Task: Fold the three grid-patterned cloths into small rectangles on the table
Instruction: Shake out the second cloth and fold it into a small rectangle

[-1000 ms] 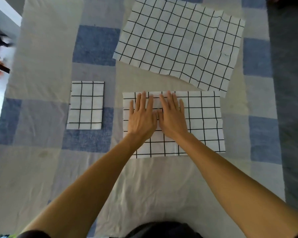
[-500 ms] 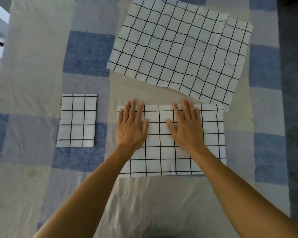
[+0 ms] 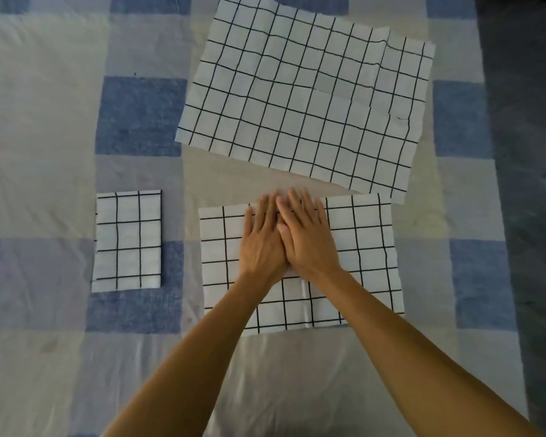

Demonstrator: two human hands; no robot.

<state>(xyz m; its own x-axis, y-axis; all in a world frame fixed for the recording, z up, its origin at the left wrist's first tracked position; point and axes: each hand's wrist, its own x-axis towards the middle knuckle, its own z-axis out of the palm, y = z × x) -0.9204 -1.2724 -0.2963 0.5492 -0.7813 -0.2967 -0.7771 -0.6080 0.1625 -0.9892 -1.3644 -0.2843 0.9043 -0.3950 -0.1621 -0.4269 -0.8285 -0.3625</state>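
Three white cloths with black grid lines lie on the table. A small folded rectangle (image 3: 127,240) sits at the left. A half-folded cloth (image 3: 364,257) lies in the middle, straight in front of me. The large unfolded cloth (image 3: 306,89) is spread flat behind it, slightly turned, its near right corner overlapping the middle cloth's far edge. My left hand (image 3: 262,244) and my right hand (image 3: 308,241) press flat on the middle cloth, side by side and touching, fingers pointing away from me and reaching its far edge. Neither hand grips anything.
A checked covering of blue, grey and cream squares (image 3: 139,115) spreads over the whole table. A dark grey strip (image 3: 530,152) runs down the right side. My forearms reach in from the bottom edge.
Half a second ago my hands lay apart on the middle cloth. They have slid together to its centre and now touch. The cloths have not shifted on the table.
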